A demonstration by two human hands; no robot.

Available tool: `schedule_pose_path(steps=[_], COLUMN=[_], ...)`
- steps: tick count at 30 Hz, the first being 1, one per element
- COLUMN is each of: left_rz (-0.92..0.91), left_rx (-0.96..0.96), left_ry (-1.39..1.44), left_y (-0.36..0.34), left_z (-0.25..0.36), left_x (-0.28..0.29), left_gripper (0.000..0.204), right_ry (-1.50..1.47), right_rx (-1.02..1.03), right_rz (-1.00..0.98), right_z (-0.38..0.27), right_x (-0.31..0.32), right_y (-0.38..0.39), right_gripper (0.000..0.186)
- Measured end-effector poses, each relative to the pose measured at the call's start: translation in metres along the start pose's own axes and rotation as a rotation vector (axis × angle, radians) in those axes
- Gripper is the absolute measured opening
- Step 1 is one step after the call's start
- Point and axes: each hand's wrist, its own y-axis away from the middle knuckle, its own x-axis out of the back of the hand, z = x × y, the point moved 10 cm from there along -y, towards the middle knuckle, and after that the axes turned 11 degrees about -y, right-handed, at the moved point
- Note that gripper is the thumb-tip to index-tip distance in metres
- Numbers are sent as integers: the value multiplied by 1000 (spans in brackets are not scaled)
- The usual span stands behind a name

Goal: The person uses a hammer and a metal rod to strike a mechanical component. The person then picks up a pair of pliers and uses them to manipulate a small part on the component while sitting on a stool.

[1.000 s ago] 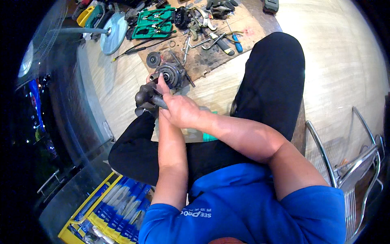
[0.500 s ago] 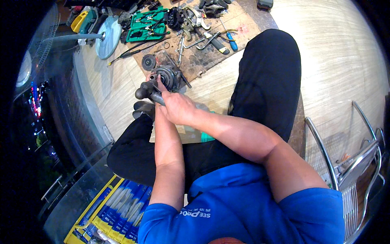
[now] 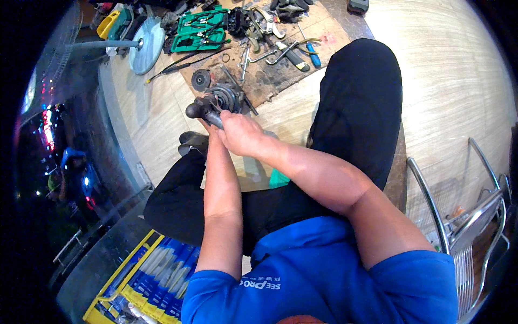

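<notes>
Far left, beyond the glass: dark, with scattered coloured lights. Below, a yellow rack (image 3: 121,285) of blue packages stands beside your bent leg. Higher up, a pale blue round base (image 3: 147,56) carries a post. Next, a dark shoe (image 3: 191,141), then an open green tool case (image 3: 200,33) above a grooved disc (image 3: 201,80). The dark hammer (image 3: 208,114) comes next, its rounded head toward your left, over your left hand (image 3: 208,128). That hand is mostly hidden beside the assembly; you cannot tell its grip. The round metal assembly (image 3: 225,96) sits at the near edge of the stained brown board (image 3: 325,24), just beyond the hammer. Your right hand (image 3: 240,133) is wrapped around the hammer's shaft. On the board farther right lies a blue-handled tool (image 3: 313,55). Far right: a metal chair (image 3: 477,216).
</notes>
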Motion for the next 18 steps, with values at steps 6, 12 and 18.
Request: schedule_pose_path(steps=[6,12,18], left_rz=[-20,-50,-69], left_rx=[12,15,25], left_ry=[36,70,103], left_y=[-3,-2,-6], left_z=[-7,-13,-18], left_x=[-3,-1,-7], left_gripper=[32,32,33], right_ry=[-25,-25,-13], right_rx=[149,8,48], right_rz=[36,5,46], right_z=[-14,-7,-8], right_x=[-5,1,3], right_y=[7,7,6], right_gripper=[39,47,47])
